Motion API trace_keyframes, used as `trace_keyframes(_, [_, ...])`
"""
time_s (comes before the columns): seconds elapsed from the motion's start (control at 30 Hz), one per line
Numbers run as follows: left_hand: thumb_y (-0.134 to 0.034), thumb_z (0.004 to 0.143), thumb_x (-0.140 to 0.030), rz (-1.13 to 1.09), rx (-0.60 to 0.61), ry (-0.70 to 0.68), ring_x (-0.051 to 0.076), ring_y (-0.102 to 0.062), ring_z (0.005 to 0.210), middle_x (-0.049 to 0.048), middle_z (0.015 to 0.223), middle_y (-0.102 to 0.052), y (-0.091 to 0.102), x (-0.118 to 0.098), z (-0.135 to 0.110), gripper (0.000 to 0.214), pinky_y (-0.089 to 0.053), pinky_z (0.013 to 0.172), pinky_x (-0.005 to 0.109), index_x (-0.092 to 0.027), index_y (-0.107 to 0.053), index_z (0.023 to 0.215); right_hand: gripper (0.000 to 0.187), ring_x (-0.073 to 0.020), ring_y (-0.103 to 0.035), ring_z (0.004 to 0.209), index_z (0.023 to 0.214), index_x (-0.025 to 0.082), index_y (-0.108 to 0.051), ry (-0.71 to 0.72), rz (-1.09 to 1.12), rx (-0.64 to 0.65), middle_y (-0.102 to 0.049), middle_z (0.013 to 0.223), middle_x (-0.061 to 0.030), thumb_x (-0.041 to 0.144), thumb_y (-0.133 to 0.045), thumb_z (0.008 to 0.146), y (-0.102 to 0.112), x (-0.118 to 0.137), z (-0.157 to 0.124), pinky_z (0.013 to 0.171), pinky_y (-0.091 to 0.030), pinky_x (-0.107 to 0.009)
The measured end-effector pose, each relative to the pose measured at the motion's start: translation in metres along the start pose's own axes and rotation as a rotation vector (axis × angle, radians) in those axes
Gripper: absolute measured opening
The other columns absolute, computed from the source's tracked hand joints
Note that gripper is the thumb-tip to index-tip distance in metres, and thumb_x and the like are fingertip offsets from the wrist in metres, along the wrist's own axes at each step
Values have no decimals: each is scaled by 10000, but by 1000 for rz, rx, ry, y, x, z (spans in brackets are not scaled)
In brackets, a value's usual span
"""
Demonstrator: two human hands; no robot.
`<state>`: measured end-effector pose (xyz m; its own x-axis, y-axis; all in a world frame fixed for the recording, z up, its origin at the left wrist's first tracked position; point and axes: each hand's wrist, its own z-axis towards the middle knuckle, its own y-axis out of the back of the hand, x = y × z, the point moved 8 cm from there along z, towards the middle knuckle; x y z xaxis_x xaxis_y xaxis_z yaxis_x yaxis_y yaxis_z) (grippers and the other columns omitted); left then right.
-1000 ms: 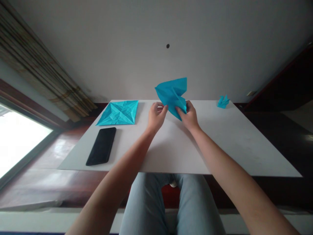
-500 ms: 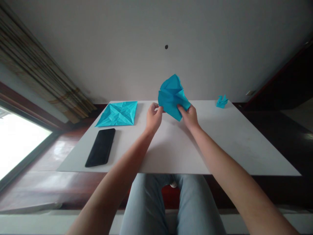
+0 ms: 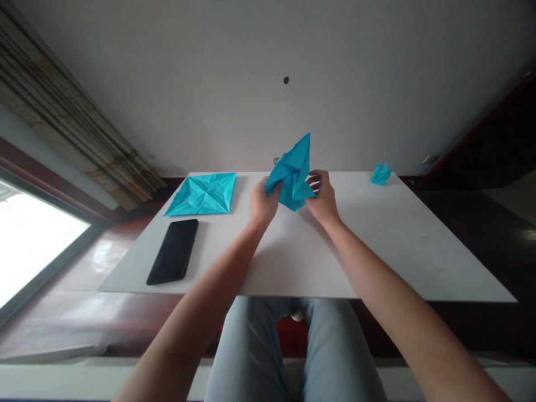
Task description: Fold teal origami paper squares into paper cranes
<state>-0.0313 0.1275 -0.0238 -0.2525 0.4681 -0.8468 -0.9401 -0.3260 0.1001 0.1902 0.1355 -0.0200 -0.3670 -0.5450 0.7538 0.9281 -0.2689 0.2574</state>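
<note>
Holding one folded blue paper (image 3: 293, 178) above the middle of the tabletop (image 3: 377, 251), toward the far edge. Long axis nearly upright, peak pointing up and slightly right, lower tip aimed down at the tabletop. Pinched on both flanks: left hand (image 3: 263, 202) closed on its left edge, right hand (image 3: 322, 196) on its right, paper rising above both grips. One creased blue sheet (image 3: 203, 193) at the far left corner, one black phone (image 3: 173, 251) near it, one small blue figure (image 3: 381, 174) at the far right.
</note>
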Motion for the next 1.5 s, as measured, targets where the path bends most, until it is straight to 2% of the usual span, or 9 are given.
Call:
trace_keyframes(0.1, [-818,1037,-429,14,-25,28,358,-826,1051,100,1013,-860,3,6,2,247,-640,1048,526,-183,-806,1014,266,-228,-679,847,1131,292,-683,12,-28,-37,-778,1010,-40,515,-721,990,6,3,2,739,-534,-373])
trace_keyframes(0.2, [-880,1001,-475,-96,-64,50,387,-815,1257,127,1221,-878,6,14,6,325,-626,1160,545,-188,-806,1133,376,-238,-655,796,1053,276,-725,-9,-55,-70,-765,915,-53,640,-631,1060,10,-1,4,759,-531,-404])
trace_keyframes(0.37, [-925,938,-593,-246,-41,99,375,-823,1276,115,1295,-881,2,23,8,467,-675,1119,520,-217,-808,1188,502,-260,-672,799,1013,279,-761,-56,20,-55,-777,917,-59,777,-715,976,7,-18,6,767,-556,-436])
trace_keyframes(0.6, [-959,954,-421,-326,47,131,339,-795,1356,143,1435,-839,-6,20,5,472,-628,1221,517,-173,-766,1306,642,-279,-753,940,1198,302,-772,-57,103,-78,-798,1021,-58,851,-833,870,10,-3,4,829,-623,-423])
trace_keyframes(0.77, [-1007,804,-659,-345,62,173,374,-814,1310,147,1374,-863,-8,23,6,660,-679,1130,508,-206,-799,1236,690,-375,-798,1047,972,255,-761,-192,167,-219,-814,941,-115,938,-679,926,23,-23,7,902,-660,-513])
trace_keyframes(0.93, [-934,806,-789,-368,70,237,378,-824,1282,160,1334,-869,-9,29,8,713,-704,1038,472,-207,-791,1193,636,-368,-805,1133,1014,256,-774,-195,238,-259,-867,1057,-107,861,-829,824,24,-44,15,1036,-644,-541])
trace_keyframes(1.03, [-970,773,-765,-393,93,273,379,-823,1287,162,1338,-866,-8,32,8,731,-708,1029,476,-215,-778,1213,661,-336,-796,1162,1095,256,-766,-201,307,-277,-869,1156,-104,832,-870,788,25,-51,18,1077,-627,-523])
trace_keyframes(1.3, [-953,860,-622,-310,-89,294,311,-819,1253,133,1276,-854,22,52,24,576,-691,1050,452,-232,-748,1231,693,-215,-652,783,869,280,-638,-153,158,-243,-629,753,14,969,-707,870,38,-46,22,739,-559,-359])
trace_keyframes(1.5, [-1044,751,-438,-72,-107,209,356,-789,1285,163,1278,-828,40,44,28,582,-612,1141,508,-217,-779,1221,671,-235,-688,860,928,281,-669,-113,140,-193,-690,847,-17,952,-679,910,41,-37,24,806,-584,-379])
